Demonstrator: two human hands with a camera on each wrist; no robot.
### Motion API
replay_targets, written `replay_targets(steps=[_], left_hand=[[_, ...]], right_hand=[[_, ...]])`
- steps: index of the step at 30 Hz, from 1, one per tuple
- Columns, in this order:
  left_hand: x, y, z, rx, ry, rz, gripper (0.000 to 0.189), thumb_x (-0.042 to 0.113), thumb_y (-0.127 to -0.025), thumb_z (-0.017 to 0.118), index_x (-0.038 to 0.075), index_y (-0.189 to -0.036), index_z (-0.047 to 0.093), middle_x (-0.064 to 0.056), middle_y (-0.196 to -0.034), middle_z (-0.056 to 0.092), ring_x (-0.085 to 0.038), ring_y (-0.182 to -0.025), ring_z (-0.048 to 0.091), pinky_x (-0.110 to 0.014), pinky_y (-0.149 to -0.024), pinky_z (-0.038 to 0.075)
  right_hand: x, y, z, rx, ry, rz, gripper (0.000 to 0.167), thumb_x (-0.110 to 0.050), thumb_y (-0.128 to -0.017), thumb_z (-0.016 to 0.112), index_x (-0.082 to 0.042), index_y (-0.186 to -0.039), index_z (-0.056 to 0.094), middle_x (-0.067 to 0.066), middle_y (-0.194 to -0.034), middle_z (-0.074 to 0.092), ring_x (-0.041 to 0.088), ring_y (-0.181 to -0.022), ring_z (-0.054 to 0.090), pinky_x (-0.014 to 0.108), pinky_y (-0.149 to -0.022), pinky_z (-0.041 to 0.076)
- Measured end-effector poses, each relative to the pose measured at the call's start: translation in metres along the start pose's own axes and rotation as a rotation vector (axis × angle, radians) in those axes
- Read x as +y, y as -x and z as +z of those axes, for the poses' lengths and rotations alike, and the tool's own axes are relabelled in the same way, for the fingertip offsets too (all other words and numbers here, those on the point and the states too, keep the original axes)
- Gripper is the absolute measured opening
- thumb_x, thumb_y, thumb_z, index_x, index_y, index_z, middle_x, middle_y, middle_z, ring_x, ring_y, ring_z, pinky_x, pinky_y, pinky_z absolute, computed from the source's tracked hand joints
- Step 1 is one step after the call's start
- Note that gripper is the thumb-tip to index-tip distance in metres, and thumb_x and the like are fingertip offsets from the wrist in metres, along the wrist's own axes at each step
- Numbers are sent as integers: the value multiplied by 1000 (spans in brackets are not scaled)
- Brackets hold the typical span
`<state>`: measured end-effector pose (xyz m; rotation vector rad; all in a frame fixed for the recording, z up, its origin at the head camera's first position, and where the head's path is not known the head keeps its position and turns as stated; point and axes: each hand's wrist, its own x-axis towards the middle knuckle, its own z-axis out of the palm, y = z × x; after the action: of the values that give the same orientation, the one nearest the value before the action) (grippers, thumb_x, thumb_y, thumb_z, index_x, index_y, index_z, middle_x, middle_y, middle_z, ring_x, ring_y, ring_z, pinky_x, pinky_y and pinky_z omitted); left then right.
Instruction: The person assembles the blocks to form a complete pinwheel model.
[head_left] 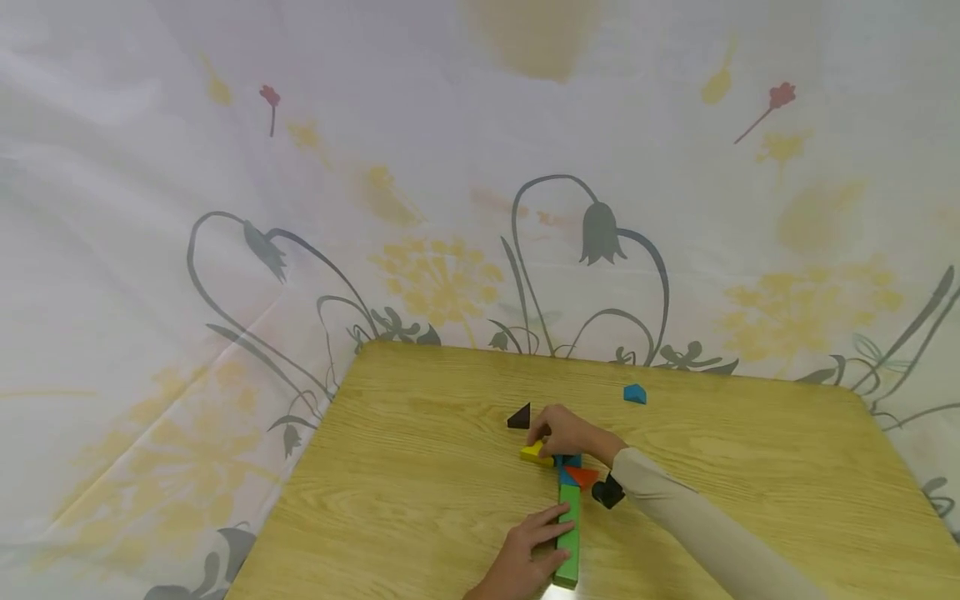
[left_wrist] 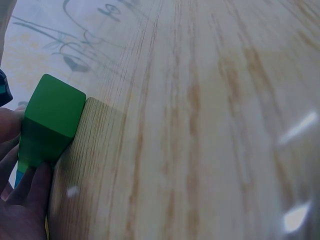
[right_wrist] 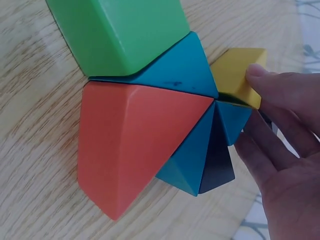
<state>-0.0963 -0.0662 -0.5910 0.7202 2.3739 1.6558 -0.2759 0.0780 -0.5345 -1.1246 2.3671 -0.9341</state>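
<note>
Flower-printed pale cloth (head_left: 450, 150) rises behind a yellow wood-grain table (head_left: 375, 500). Outstretched fingers of the left hand (head_left: 517, 558) rest on a long, smooth green block (head_left: 572, 546); the right hand (head_left: 564, 429) pinches an angular yellow block (head_left: 532, 453). Between them, blue and orange wedges (right_wrist: 142, 140) already adjoin, while a black wedge (head_left: 520, 417) and a separate blue wedge (head_left: 634, 394) lie loose beyond the right hand, apparently unused. I see no container.

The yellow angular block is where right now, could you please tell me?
In the head view, the yellow angular block is right of centre, touched by the right hand, on the near side of the black triangular block.
</note>
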Motion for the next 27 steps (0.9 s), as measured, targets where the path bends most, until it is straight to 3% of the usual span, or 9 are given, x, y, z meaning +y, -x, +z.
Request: replay_targets(steps=[7,27], left_hand=[[-4,0,1,9,4,21,42,32,-97,53,10,-131,57,-2,-144,44,-22,-130,41,-33,-100,41],[-3,-1,1,7,17,-14,41,33,-96,55,12,-131,58,0,-143,44,-21,-131,40,-34,-101,40]], right_hand=[[1,4,-2,-4,-41,-36,15,4,-75,75,-7,-86,73,2,-88,68,15,-82,64,26,-72,52],[2,11,-2,-27,-38,-47,14,3,-77,74,-7,-87,74,4,-91,68,16,-85,65,27,-75,53]])
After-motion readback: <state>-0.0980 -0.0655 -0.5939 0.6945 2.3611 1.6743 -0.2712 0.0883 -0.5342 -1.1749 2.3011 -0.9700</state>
